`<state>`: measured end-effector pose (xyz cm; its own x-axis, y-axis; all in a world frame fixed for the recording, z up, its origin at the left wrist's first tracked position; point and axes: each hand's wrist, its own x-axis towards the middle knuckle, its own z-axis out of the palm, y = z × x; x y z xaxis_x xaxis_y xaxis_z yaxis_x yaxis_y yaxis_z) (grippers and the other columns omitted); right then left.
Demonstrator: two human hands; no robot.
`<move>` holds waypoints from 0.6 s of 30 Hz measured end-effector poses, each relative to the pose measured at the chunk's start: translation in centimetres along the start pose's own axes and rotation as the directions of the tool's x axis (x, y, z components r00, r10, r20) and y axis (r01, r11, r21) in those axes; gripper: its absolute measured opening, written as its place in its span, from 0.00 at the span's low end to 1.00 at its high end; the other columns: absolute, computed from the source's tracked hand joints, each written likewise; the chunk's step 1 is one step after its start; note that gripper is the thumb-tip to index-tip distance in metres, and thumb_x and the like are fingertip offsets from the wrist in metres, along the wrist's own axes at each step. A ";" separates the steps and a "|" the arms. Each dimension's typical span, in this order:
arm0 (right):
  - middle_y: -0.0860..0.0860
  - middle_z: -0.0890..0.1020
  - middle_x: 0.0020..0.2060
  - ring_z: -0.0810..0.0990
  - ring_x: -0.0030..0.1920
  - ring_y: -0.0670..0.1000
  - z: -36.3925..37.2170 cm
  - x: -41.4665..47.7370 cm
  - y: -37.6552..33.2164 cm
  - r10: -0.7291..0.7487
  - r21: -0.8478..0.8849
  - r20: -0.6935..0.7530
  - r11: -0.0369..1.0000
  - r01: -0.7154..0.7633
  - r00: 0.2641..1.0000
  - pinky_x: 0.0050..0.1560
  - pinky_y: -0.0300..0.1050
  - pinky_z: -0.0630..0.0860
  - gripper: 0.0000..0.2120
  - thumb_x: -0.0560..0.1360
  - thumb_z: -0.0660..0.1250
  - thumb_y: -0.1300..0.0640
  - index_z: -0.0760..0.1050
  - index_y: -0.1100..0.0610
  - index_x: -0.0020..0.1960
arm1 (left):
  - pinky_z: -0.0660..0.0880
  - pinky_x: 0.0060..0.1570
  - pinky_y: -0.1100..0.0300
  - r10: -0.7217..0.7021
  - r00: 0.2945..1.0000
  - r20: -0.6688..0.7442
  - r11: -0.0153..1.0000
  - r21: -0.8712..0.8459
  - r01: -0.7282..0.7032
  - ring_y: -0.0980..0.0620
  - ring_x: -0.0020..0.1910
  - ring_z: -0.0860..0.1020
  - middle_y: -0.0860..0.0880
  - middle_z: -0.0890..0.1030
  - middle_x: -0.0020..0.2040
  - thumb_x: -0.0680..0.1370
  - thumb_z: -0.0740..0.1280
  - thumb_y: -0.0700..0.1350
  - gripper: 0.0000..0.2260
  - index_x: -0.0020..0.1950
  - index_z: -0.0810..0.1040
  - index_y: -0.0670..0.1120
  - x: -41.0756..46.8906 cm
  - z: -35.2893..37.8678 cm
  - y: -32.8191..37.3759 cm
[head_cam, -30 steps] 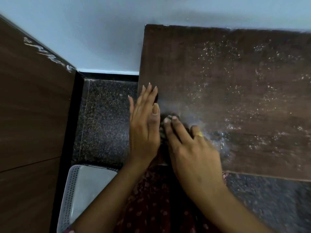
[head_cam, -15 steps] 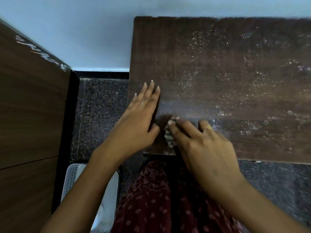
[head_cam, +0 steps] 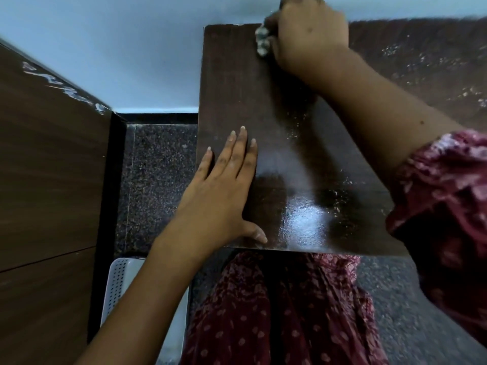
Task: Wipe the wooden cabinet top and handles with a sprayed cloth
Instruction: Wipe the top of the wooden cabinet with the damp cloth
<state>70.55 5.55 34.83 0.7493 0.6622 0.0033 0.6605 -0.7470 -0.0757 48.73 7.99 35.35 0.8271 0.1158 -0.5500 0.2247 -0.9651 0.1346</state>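
The dark wooden cabinet top (head_cam: pixel 237 83) fills the middle and right of the head view. Its left strip looks wet and glossy, while the right part carries white droplets or specks. My right hand (head_cam: pixel 308 35) is at the far edge by the wall, shut on a small bunched grey-white cloth (head_cam: pixel 262 40) that pokes out on its left. My left hand (head_cam: pixel 224 196) lies flat on the near left corner of the top, fingers spread, holding nothing. The cabinet handles are out of sight.
A pale blue wall (head_cam: pixel 131 48) runs behind the cabinet. A tall brown wooden panel (head_cam: pixel 47 167) stands at the left. Between them is dark speckled floor (head_cam: pixel 158 180). A white perforated basket (head_cam: pixel 118 285) sits on the floor near my left arm.
My right hand has slid the cloth from the near left edge up to the far edge by the wall, leaving a wet streak. My left hand stays flat on the near corner.
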 end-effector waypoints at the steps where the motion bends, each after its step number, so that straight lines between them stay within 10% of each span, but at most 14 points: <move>1: 0.58 0.76 0.61 0.72 0.62 0.61 0.1 0.4 0.1 -0.004 -0.005 -0.004 1.000 0.004 1.000 0.55 0.53 0.72 0.15 0.79 0.58 0.60 0.74 0.57 0.64 | 0.36 0.73 0.49 -0.003 1.000 0.008 1.000 0.003 0.003 0.50 0.72 0.28 0.46 0.27 0.73 0.62 0.67 0.70 0.61 0.73 0.28 0.44 0.0 0.0 0.1; 11: 0.51 0.72 0.62 0.70 0.62 0.58 -0.8 -10.7 0.2 -0.090 0.052 0.041 0.995 0.088 0.995 0.38 0.48 0.68 0.17 0.80 0.57 0.53 0.68 0.53 0.68 | 0.37 0.73 0.51 -0.015 0.999 0.043 1.000 -0.025 0.016 0.49 0.72 0.29 0.45 0.27 0.73 0.61 0.70 0.67 0.61 0.73 0.29 0.43 0.1 -0.2 0.5; 18: 0.48 0.81 0.55 0.79 0.42 0.55 -0.9 -23.2 -0.5 -0.182 0.090 0.143 0.981 0.170 0.973 0.25 0.41 0.71 0.23 0.68 0.75 0.54 0.77 0.55 0.61 | 0.39 0.73 0.53 -0.025 0.999 0.021 0.999 -0.034 0.026 0.50 0.73 0.30 0.46 0.28 0.74 0.64 0.72 0.61 0.59 0.74 0.30 0.43 0.1 -0.2 0.8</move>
<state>52.84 -9.52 35.65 0.6020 0.7885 -0.1255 0.7714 -0.6150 -0.1634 49.07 7.23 35.56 0.8099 0.1350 -0.5708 0.2634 -0.9532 0.1484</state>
